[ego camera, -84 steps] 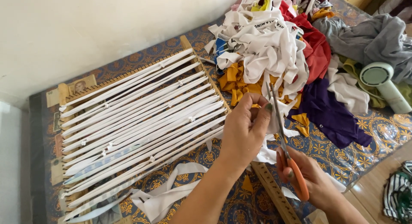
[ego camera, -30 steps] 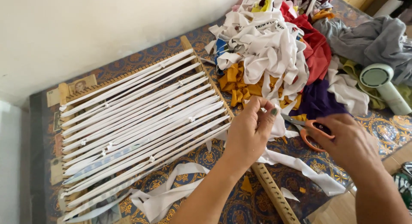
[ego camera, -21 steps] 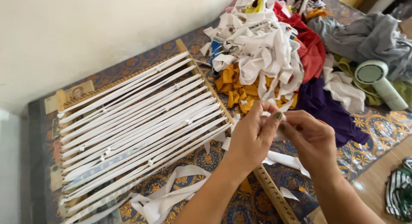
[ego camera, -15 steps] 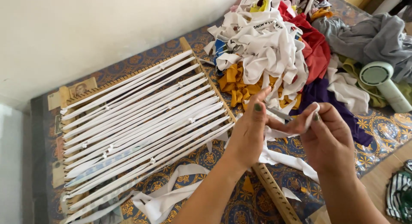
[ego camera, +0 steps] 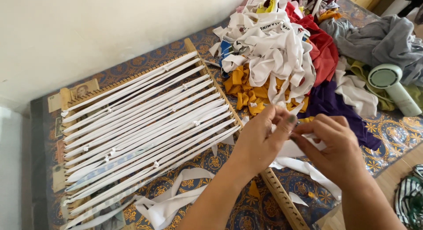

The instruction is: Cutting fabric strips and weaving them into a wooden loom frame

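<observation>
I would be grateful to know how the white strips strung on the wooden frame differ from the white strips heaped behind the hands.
The strips on the frame lie straight, taut and side by side, while the heaped strips are loose, curled and tangled. The frame strips show small knots along them; the heaped strips sit mixed with yellow scraps and red cloth. Both are white fabric strips.

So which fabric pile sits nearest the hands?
The yellow scraps, just beyond the left hand and right hand. The red pile and grey cloth lie farther back.
</observation>
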